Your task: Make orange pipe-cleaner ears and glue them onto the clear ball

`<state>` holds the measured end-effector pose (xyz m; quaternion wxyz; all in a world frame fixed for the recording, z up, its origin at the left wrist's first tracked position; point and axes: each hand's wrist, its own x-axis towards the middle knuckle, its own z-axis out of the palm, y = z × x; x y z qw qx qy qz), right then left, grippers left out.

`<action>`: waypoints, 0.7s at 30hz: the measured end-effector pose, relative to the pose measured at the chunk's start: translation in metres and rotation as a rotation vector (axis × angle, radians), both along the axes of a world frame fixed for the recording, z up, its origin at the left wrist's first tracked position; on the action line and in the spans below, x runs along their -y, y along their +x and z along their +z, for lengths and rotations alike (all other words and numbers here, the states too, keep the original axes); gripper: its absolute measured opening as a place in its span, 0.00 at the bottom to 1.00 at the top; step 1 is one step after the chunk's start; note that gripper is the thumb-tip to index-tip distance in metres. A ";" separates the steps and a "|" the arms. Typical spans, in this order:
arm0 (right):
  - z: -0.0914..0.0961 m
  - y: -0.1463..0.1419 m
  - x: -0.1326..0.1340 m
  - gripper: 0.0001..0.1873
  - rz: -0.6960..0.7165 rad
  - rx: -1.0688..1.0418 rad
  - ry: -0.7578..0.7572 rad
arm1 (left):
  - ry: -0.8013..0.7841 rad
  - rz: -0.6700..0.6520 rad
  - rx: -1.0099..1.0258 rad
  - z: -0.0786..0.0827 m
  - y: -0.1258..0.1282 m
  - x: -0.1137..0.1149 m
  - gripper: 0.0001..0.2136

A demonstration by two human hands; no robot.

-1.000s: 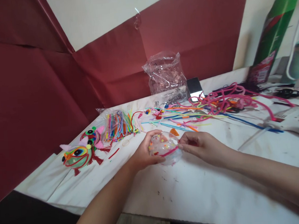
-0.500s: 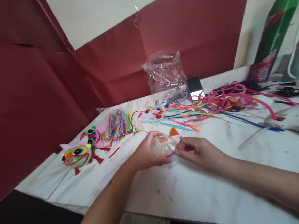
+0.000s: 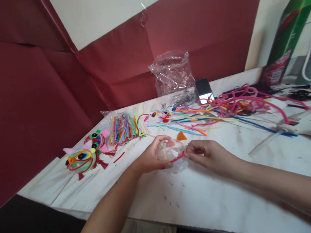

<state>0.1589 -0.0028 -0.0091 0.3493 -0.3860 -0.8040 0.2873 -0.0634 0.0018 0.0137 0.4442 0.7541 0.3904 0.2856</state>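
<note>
My left hand [image 3: 149, 158] cups a clear plastic ball [image 3: 172, 154] with coloured bits inside, just above the white table [image 3: 216, 194]. A pink pipe cleaner [image 3: 177, 158] runs round the ball's lower part. My right hand [image 3: 210, 156] pinches the end of that pipe cleaner at the ball's right side. Both hands are closed around what they hold.
Two finished fish-like decorated balls [image 3: 85, 155] lie at the left. A packet of coloured sticks [image 3: 123, 128], loose pipe cleaners [image 3: 224, 108], a clear bag [image 3: 172, 78], a small mirror-like block [image 3: 203, 90], a white glue gun [image 3: 305, 127] and a green box [image 3: 283, 40] lie further back and right.
The ball turned a little in my left hand, and my right hand's pinch on the pink pipe cleaner shifted slightly along the ball's right side. Nothing else moved.
</note>
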 end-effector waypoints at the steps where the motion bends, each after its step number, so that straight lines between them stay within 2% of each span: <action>1: 0.000 0.000 0.000 0.12 0.002 0.002 0.002 | 0.000 -0.004 -0.012 0.002 0.000 0.001 0.34; 4: 0.000 -0.001 0.002 0.11 -0.004 0.016 0.011 | -0.005 0.016 -0.047 0.007 0.004 0.004 0.33; 8: 0.001 -0.003 0.003 0.11 -0.026 0.029 0.027 | 0.025 0.141 -0.075 0.010 0.014 0.009 0.30; 11: 0.003 -0.002 0.003 0.09 -0.011 0.039 0.064 | 0.031 0.153 -0.087 0.011 0.017 0.011 0.30; 14: 0.008 0.002 0.001 0.07 0.022 0.051 0.181 | 0.003 0.129 -0.078 0.013 0.015 0.012 0.30; 19: 0.019 0.012 -0.003 0.08 0.048 0.079 0.466 | -0.013 0.121 -0.040 0.016 0.013 0.012 0.29; 21: 0.020 0.014 -0.004 0.08 0.053 0.083 0.509 | -0.022 0.110 -0.027 0.015 0.013 0.012 0.29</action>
